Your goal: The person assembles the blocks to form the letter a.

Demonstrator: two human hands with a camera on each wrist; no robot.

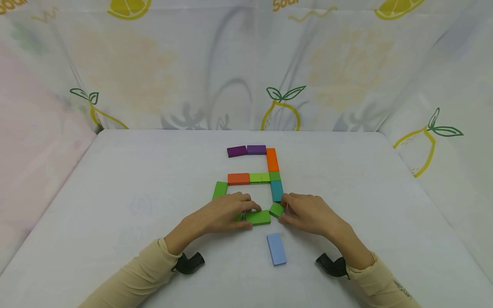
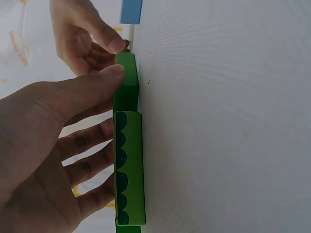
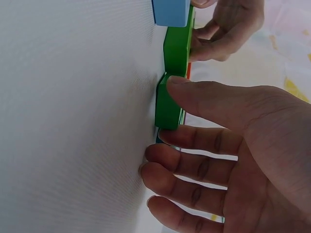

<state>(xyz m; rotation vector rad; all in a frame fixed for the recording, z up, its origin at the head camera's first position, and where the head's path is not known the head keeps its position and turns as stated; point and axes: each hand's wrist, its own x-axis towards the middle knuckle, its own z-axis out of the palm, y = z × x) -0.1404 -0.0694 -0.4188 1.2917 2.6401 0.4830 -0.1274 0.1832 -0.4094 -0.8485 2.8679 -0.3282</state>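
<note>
On the white table, flat coloured blocks are laid end to end in an angular figure. My left hand holds a green block in its bottom row, thumb on the near side and fingers behind. Beside it in the left wrist view lies a green block with dark scallops. My right hand pinches a small green block between thumb and index finger. This block sits turned at an angle, at the row's right end, just below a teal block.
A light blue block lies apart, nearer the body. Farther up the figure are an orange block, purple blocks, a red-orange block and a lime block. Another green block slants at the left.
</note>
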